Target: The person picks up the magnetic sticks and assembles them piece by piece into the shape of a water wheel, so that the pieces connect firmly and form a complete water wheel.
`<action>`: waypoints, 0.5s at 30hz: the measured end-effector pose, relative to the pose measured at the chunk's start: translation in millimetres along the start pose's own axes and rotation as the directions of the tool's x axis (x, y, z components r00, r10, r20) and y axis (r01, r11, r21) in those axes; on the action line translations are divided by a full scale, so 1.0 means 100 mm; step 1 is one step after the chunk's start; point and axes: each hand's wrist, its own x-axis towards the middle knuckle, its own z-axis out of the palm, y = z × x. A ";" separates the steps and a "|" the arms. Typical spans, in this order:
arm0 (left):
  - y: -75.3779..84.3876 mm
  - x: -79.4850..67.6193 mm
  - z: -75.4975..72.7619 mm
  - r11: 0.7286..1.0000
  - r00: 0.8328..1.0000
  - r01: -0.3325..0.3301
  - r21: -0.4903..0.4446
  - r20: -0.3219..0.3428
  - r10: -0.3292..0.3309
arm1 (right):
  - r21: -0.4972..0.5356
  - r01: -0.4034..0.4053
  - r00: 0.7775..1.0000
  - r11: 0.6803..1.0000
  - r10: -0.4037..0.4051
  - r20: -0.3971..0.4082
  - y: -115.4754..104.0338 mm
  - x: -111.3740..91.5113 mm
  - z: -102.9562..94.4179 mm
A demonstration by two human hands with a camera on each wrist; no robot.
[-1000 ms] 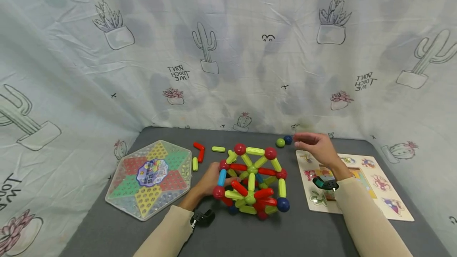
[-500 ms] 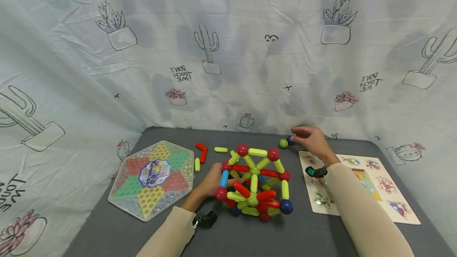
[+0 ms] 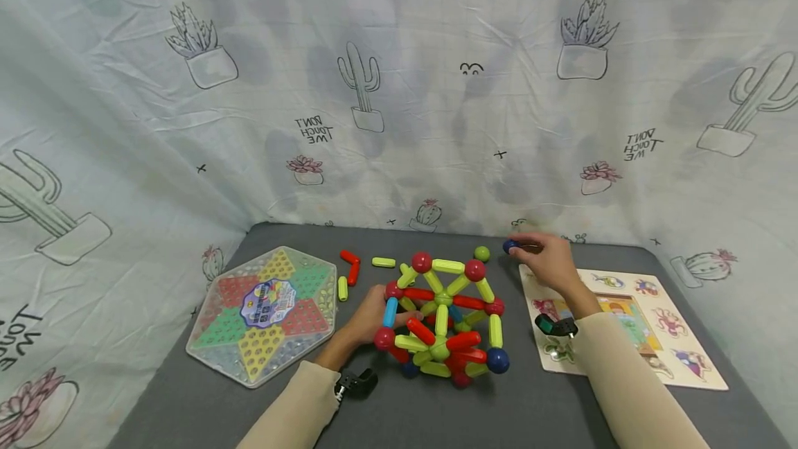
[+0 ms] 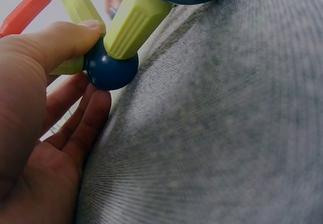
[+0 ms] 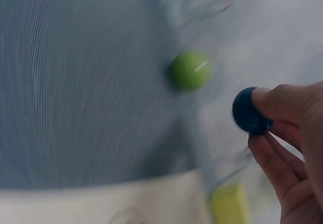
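Note:
A structure of magnetic rods and balls (image 3: 441,300) in yellow-green, red and blue stands on the grey table. My left hand (image 3: 369,319) holds it at its left side. In the left wrist view the thumb rests at a yellow-green rod (image 4: 136,24) and a dark blue ball (image 4: 112,72), with fingers under that ball. At the back right, my right hand (image 3: 551,262) pinches a loose dark blue ball (image 5: 247,112) between thumb and fingertips, just off the table as far as I can tell. A green ball (image 3: 481,253) lies to its left, apart from it.
Loose red rods (image 3: 353,272) and yellow-green rods (image 3: 383,262) lie behind and left of the structure. A hexagonal board game box (image 3: 262,316) is on the left. A wooden picture puzzle (image 3: 686,359) lies under the right forearm. A printed curtain (image 3: 424,123) hangs behind.
My right hand has closed on the dark blue ball and now holds it. The green ball has shifted slightly left, away from it. The left hand and the structure stay put.

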 end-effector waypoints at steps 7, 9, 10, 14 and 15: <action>-0.03 -0.02 0.00 1.000 1.000 0.001 -0.001 -0.022 -0.001 | 0.516 0.072 0.997 0.854 -0.066 -0.031 -0.70 -0.26 -0.19; -0.03 -0.02 0.00 1.000 1.000 0.011 -0.001 -0.022 -0.011 | 0.564 0.118 0.990 0.817 -0.143 0.000 -0.97 -0.33 -0.20; -0.03 -0.01 0.00 1.000 1.000 0.015 -0.001 -0.019 -0.015 | 0.577 0.139 0.983 0.805 -0.185 0.021 -1.11 -0.37 -0.20; -0.03 0.00 0.01 1.000 1.000 0.010 0.000 -0.012 -0.010 | 0.591 0.186 0.930 0.785 -0.334 0.151 -1.59 -0.48 -0.11; -0.03 0.00 0.01 1.000 1.000 0.005 -0.003 -0.007 -0.005 | 0.597 0.181 0.914 0.782 -0.358 0.192 -1.68 -0.50 -0.07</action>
